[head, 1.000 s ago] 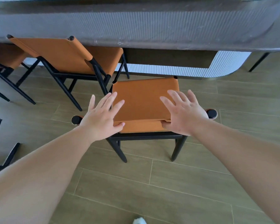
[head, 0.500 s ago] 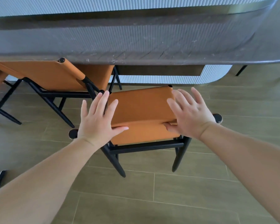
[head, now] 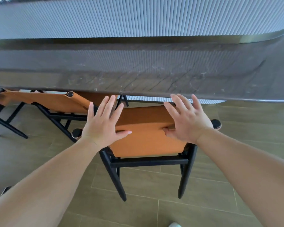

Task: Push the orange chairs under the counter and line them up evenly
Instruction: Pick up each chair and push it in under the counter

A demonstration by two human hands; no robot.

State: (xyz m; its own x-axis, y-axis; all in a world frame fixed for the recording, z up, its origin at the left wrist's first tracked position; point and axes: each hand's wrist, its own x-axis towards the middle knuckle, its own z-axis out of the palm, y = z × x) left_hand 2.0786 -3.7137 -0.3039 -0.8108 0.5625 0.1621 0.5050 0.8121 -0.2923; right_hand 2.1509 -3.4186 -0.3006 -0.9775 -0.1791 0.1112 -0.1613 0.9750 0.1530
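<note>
A person stands over a chair, both bare arms reaching forward. The left hand (head: pixel 103 126) lies flat with fingers straight and spread, resting on the left end of the backrest (head: pixel 147 138) of the nearest orange chair (head: pixel 144 117); its thumb points toward three o'clock across the orange fabric. The right hand (head: pixel 187 123) is also spread wide, fingers straight and pointing to about eleven o'clock, palm on the right end of the same backrest, with the thumb tucked against the fold at the top edge. Neither hand curls round anything.

This chair has an orange seat and back on a black frame, with two black rear legs (head: pixel 116 177) planted on the floor at six o'clock from the hands. Round black end caps show at each end of the backrest top. The front of its seat reaches the near edge of the worktop (head: pixel 138 74), a long dark wooden slab running across at twelve o'clock.

At nine to ten o'clock from the hands, a second orange chair (head: pixel 52 102) sits just beside the first, angled, its seat partly beneath the worktop. A third chair, mostly cut off, shows at the far left edge.

Beyond the worktop is a pale ribbed panel (head: pixel 138 18). The floor (head: pixel 154 207) is greenish-brown planks.
</note>
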